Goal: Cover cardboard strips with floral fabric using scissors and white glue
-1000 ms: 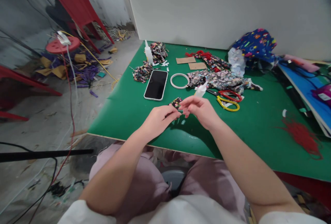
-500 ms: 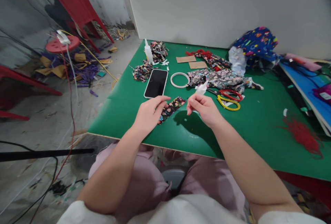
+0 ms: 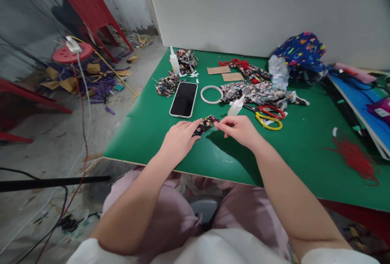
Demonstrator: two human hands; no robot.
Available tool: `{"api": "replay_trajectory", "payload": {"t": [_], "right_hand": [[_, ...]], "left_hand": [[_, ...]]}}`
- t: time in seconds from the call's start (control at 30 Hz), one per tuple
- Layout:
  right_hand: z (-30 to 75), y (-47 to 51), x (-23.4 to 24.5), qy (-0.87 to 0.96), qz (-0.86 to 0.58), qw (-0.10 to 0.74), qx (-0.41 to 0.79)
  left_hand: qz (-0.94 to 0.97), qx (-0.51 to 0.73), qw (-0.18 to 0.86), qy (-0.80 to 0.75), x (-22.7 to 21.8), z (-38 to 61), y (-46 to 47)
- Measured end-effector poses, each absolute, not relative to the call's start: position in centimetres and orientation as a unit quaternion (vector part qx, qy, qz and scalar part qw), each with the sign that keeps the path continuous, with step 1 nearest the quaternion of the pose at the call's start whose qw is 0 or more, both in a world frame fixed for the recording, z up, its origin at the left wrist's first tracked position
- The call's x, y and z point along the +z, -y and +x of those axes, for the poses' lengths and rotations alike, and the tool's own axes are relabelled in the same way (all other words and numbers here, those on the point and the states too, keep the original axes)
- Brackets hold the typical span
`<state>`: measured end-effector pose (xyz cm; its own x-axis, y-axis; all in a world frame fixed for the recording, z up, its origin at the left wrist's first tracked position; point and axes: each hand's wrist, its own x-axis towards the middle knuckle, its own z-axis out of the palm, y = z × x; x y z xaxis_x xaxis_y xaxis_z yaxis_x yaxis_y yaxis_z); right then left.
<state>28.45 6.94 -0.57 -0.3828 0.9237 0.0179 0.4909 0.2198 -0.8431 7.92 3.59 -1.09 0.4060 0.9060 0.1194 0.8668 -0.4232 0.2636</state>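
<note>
A dark floral fabric strip (image 3: 207,123) lies slantwise on the green table, its left part covered by fingers. My left hand (image 3: 180,139) holds that end down, index finger along the far edge and thumb along the near one. At the opposite end, my right hand (image 3: 236,129) is closed in a pinch, fingertips at the strip's right tip. Just beyond the right hand leans a small white glue bottle (image 3: 236,106). Scissors (image 3: 269,118) with red and yellow handles lie to its right. A phone (image 3: 184,100) and a pale ring (image 3: 211,94) lie beyond the strip.
Floral fabric pieces (image 3: 258,93) and two brown cards (image 3: 232,77) lie farther back. Another glue bottle (image 3: 174,61) stands at the back left. Red threads (image 3: 358,160) and a blue board (image 3: 359,109) are on the right. The table's front edge (image 3: 183,171) is close to my lap.
My right hand has moved left and down onto the strip's right end. My left hand has shifted slightly right, covering more of the strip. The glue bottle shows more fully.
</note>
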Motion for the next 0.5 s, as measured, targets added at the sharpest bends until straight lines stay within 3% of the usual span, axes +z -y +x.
{"api": "replay_trajectory", "payload": {"t": [0.13,0.3,0.43,0.5], "right_hand": [[28.27,-7.24,-0.92,0.748,-0.455,0.339,0.344],[28.2,-7.32,-1.19,0.726,-0.498,0.356,0.314],[28.0,-7.19,-1.3,0.708,-0.512,0.368,0.319],[27.85,-7.19,-1.45,0.69,-0.51,0.363,0.364]], "left_hand": [[0.833,0.112,0.075,-0.537,-0.92,7.95,-3.56],[0.819,0.087,0.086,-0.561,-0.8,7.93,-3.65],[0.782,0.2,0.126,-0.576,-0.61,7.59,-4.01],[0.734,0.294,0.196,-0.58,-0.31,7.57,-4.08]]}}
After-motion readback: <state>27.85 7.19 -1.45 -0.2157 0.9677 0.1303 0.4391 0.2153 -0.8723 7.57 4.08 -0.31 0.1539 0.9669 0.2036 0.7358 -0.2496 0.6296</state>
